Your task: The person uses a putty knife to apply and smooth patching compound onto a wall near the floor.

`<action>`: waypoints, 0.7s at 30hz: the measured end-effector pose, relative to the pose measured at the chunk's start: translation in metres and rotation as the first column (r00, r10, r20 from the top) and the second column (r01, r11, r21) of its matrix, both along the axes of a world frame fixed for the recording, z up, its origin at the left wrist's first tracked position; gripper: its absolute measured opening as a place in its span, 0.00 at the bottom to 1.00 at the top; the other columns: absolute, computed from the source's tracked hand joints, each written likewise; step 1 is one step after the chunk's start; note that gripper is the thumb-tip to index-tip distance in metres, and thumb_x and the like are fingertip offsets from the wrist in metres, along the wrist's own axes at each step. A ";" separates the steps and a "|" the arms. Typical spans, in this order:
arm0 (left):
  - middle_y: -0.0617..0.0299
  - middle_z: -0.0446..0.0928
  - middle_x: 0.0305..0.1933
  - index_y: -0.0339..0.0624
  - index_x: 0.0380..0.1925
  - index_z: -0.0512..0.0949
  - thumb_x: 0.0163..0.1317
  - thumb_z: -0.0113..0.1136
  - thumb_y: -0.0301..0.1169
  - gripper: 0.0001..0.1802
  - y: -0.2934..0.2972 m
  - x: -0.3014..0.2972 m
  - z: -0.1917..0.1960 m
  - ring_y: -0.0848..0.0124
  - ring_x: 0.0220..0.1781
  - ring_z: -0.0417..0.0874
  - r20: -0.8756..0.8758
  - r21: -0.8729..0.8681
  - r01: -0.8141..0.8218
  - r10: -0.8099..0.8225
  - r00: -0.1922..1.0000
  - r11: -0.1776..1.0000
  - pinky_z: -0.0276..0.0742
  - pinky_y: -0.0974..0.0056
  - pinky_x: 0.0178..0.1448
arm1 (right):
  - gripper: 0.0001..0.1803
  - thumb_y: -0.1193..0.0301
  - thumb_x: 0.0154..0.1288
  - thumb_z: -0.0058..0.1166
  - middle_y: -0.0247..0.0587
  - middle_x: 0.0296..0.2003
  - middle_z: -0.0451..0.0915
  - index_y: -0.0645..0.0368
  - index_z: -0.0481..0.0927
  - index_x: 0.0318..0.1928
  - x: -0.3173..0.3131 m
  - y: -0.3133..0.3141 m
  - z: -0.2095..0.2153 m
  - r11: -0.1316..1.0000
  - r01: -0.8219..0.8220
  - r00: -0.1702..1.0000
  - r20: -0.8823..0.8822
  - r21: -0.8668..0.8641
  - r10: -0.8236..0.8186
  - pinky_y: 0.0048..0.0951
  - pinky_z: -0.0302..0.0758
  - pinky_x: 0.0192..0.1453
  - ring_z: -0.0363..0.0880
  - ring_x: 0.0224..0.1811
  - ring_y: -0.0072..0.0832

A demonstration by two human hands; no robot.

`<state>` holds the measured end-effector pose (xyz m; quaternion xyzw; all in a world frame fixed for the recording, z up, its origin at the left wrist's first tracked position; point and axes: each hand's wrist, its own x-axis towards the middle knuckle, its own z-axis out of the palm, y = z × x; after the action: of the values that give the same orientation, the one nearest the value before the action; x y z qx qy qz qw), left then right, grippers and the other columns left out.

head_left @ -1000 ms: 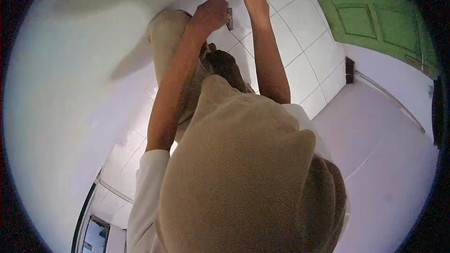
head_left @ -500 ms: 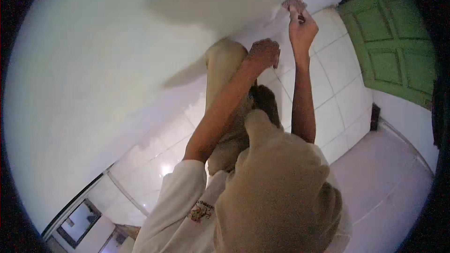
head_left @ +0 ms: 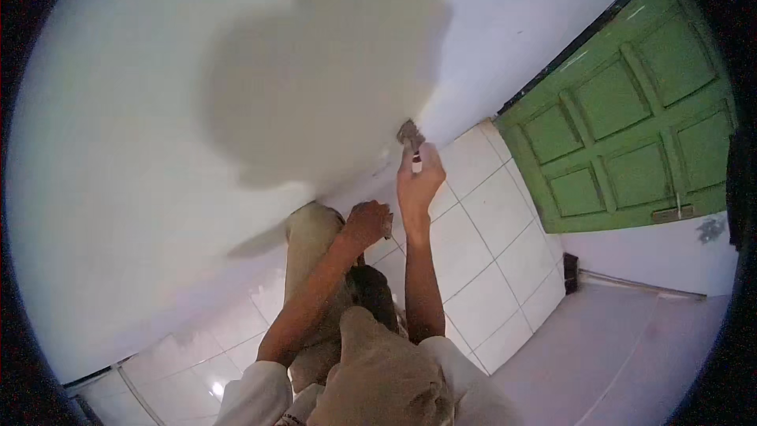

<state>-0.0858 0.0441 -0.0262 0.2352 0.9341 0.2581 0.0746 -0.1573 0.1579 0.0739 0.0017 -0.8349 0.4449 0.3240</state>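
My right hand (head_left: 421,185) reaches forward and pinches a small flat brown-grey piece (head_left: 409,135), possibly folded sandpaper, between thumb and fingers. That piece lies against the pale wall (head_left: 142,87), low down near the floor. To the left and nearer, my left hand (head_left: 367,223) is closed with its back up, just beyond my bent knee (head_left: 314,219). A small brownish edge shows at its fingers, but what it holds, if anything, I cannot make out.
A green panelled door (head_left: 607,126) stands at the right. White floor tiles (head_left: 481,229) run from my right arm towards it. A dark block (head_left: 571,272) sits at the door frame's foot. A large head-shaped shadow (head_left: 323,79) falls on the wall.
The view has swung up and to the right, so more of the door and wall shows. Both hands appear lower and further left. My right hand still pinches the brown-grey piece.
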 end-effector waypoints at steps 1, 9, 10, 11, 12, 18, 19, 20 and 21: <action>0.46 0.82 0.34 0.38 0.33 0.81 0.63 0.58 0.37 0.12 -0.006 0.004 -0.003 0.50 0.38 0.86 -0.071 0.007 -0.015 0.015 0.997 1.000 0.82 0.48 0.45 | 0.06 0.76 0.68 0.58 0.54 0.31 0.82 0.68 0.83 0.39 0.002 -0.006 -0.011 1.000 0.003 0.998 0.063 0.023 -0.004 0.33 0.77 0.38 0.81 0.31 0.38; 0.42 0.81 0.32 0.36 0.32 0.81 0.60 0.57 0.33 0.11 -0.011 -0.006 0.003 0.46 0.37 0.86 0.104 0.028 -0.007 0.004 0.995 1.000 0.82 0.46 0.45 | 0.10 0.73 0.70 0.55 0.57 0.33 0.83 0.69 0.83 0.43 0.010 0.004 -0.059 0.996 -0.029 0.963 0.266 -0.081 0.050 0.42 0.78 0.41 0.83 0.36 0.52; 0.40 0.82 0.34 0.36 0.33 0.82 0.58 0.58 0.33 0.11 -0.013 -0.003 -0.007 0.46 0.37 0.86 0.020 0.022 -0.048 0.048 0.999 0.999 0.83 0.46 0.45 | 0.10 0.73 0.69 0.59 0.55 0.35 0.86 0.67 0.85 0.44 0.003 0.003 -0.053 0.995 -0.004 0.959 0.283 -0.097 0.032 0.36 0.79 0.39 0.85 0.31 0.38; 0.40 0.82 0.34 0.36 0.33 0.82 0.57 0.59 0.33 0.11 -0.018 -0.006 -0.016 0.46 0.38 0.87 0.018 -0.003 -0.021 0.021 1.000 1.000 0.83 0.46 0.45 | 0.10 0.73 0.69 0.59 0.55 0.36 0.86 0.67 0.85 0.44 0.000 0.000 -0.047 0.994 -0.008 0.971 0.235 -0.108 0.034 0.35 0.79 0.39 0.85 0.31 0.38; 0.41 0.83 0.35 0.36 0.33 0.83 0.56 0.60 0.33 0.11 -0.025 -0.002 -0.016 0.46 0.38 0.87 0.029 -0.022 0.011 -0.011 1.000 1.000 0.83 0.46 0.45 | 0.10 0.73 0.69 0.59 0.55 0.36 0.86 0.67 0.85 0.44 0.005 -0.007 -0.031 0.993 -0.008 0.980 0.197 -0.115 0.031 0.35 0.79 0.39 0.85 0.31 0.37; 0.48 0.83 0.37 0.42 0.33 0.82 0.65 0.57 0.38 0.12 -0.021 0.000 0.026 0.49 0.43 0.85 0.286 -0.058 -0.049 0.063 0.956 0.997 0.83 0.46 0.48 | 0.10 0.73 0.70 0.56 0.56 0.31 0.83 0.69 0.80 0.36 -0.005 -0.007 -0.050 0.993 -0.028 0.999 -0.026 0.113 0.031 0.41 0.77 0.37 0.83 0.29 0.44; 0.47 0.83 0.36 0.42 0.33 0.82 0.66 0.57 0.38 0.12 -0.020 -0.003 0.025 0.49 0.42 0.85 0.274 -0.072 -0.059 0.077 0.959 0.996 0.83 0.46 0.48 | 0.10 0.72 0.70 0.56 0.57 0.31 0.83 0.69 0.81 0.36 -0.009 -0.006 -0.067 0.989 -0.060 0.998 0.007 0.133 0.059 0.42 0.77 0.38 0.83 0.30 0.46; 0.47 0.82 0.35 0.41 0.34 0.81 0.66 0.56 0.39 0.13 -0.020 -0.007 0.022 0.48 0.41 0.85 0.267 -0.082 -0.072 0.091 0.960 0.994 0.83 0.45 0.47 | 0.10 0.72 0.70 0.56 0.58 0.31 0.83 0.68 0.81 0.36 -0.013 -0.005 -0.082 0.983 -0.094 0.995 0.045 0.156 0.088 0.42 0.77 0.39 0.83 0.31 0.47; 0.46 0.82 0.35 0.41 0.34 0.81 0.66 0.56 0.39 0.13 -0.017 -0.008 0.016 0.48 0.41 0.86 0.224 -0.051 -0.055 0.066 0.972 0.997 0.83 0.45 0.47 | 0.10 0.71 0.70 0.56 0.58 0.32 0.83 0.68 0.82 0.36 -0.016 0.003 -0.097 0.974 -0.126 0.990 0.084 0.187 0.112 0.42 0.78 0.40 0.83 0.31 0.48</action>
<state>-0.0940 0.0268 -0.0103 0.1741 0.9318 0.2644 0.1775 -0.1731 0.1607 -0.0229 0.0669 -0.8836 0.3807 0.2644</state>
